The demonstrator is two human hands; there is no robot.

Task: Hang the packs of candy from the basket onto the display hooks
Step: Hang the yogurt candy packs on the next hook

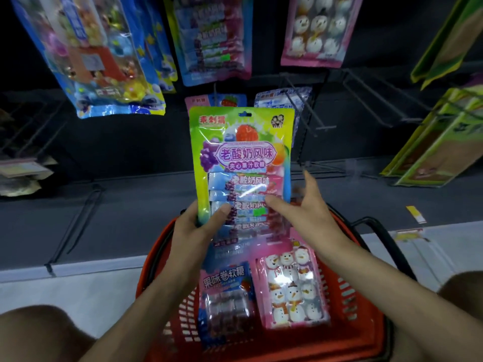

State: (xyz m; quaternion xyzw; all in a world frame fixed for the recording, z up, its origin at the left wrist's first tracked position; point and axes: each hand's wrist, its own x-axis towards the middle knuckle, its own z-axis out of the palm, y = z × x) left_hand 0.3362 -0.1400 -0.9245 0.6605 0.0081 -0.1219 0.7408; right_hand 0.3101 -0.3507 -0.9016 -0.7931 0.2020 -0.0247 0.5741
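Left hand [193,231] grips candy pack [243,163]; right hand [311,209] spread beside it.

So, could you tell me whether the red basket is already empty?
No, a blue pack and a pink snowman pack lie in the red basket below the held pack.

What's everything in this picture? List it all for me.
Held candy pack: one, rainbow-coloured, upright before the display.
Basket: one, red, below the hands.
Blue pack: one, in basket, left.
Snowman pack: one, pink, in basket, right.
Hanging packs: several, mixed colours, on hooks above.
Empty hooks: a few, black, right of centre.
Left hand: one, grips held pack's lower left.
Right hand: one, open, by pack's right edge.
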